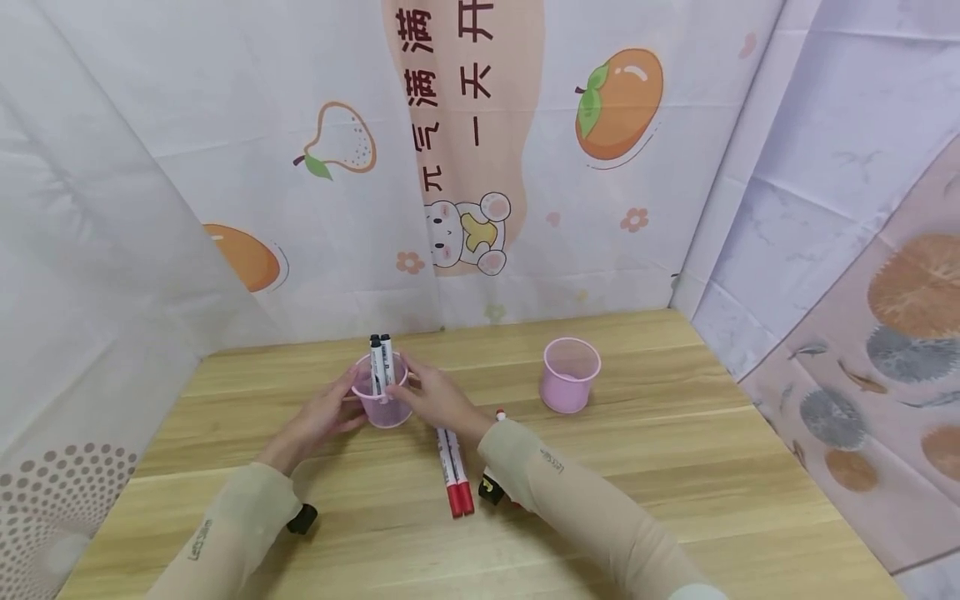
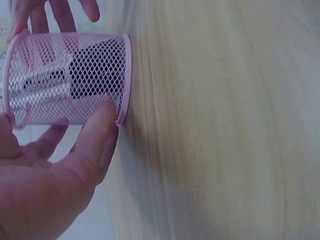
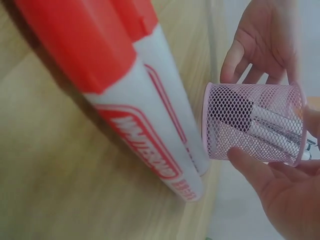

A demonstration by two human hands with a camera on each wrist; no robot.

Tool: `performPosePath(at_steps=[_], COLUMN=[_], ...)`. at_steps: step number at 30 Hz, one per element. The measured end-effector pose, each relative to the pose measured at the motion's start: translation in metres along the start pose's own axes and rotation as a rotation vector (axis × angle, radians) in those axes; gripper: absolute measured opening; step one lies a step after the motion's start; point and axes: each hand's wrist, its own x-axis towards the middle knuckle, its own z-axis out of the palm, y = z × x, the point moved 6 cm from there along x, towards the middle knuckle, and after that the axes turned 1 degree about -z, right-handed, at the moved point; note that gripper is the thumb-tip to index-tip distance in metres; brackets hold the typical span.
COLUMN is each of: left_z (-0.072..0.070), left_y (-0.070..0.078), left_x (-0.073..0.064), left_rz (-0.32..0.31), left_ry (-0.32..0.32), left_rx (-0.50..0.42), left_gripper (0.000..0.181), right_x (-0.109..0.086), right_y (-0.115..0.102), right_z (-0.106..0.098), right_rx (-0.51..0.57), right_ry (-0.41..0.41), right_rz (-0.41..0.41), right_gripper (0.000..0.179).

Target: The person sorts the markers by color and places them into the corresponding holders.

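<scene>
A pink mesh pen holder (image 1: 386, 410) stands upright on the table, with several white-and-black markers (image 1: 382, 367) inside it. My left hand (image 1: 327, 408) holds its left side, the thumb (image 2: 102, 120) against the mesh near the base. From the right, my right hand (image 1: 431, 396) grips the same holder, its thumb (image 3: 245, 160) also on the mesh. Two red-capped whiteboard markers (image 1: 453, 475) lie side by side just in front of the right hand; their printed barrels show large in the right wrist view. Another red-ended marker (image 1: 500, 413) is mostly hidden under the right forearm.
A second pink mesh holder (image 1: 567, 392) stands to the right on the wooden table (image 1: 675, 467). Printed cloth (image 1: 480, 292) hangs along the table's back edge, with more cloth at both sides. Dark wrist-camera parts (image 1: 303, 519) sit under the sleeves.
</scene>
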Motion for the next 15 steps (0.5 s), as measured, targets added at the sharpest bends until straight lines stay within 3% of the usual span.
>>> performPosePath(at_steps=[5,10,13,15], left_z=[0.002,0.002,0.000,-0.002], left_y=[0.005,0.012,0.021,0.032], left_x=[-0.003,-0.008,-0.013,-0.017], left_rz=[0.042,0.040,0.069,0.121], left_ry=[0.078,0.150,0.223,0.299], left_rx=[0.102,0.185,0.258,0.323], left_gripper=[0.085,0.086,0.080,0.072], right_x=[-0.001,-0.002,-0.003,-0.004], right_y=[0.001,0.001,0.000,-0.004], right_z=[-0.002,-0.006,-0.014,-0.024], right_rx=[0.039,0.024,-0.032,-0.076], right_ry=[-0.006,0.007,0.047,0.082], right_rz=[0.011,0.028,0.014,-0.008], right_gripper=[0.073,0.072,0.067,0.065])
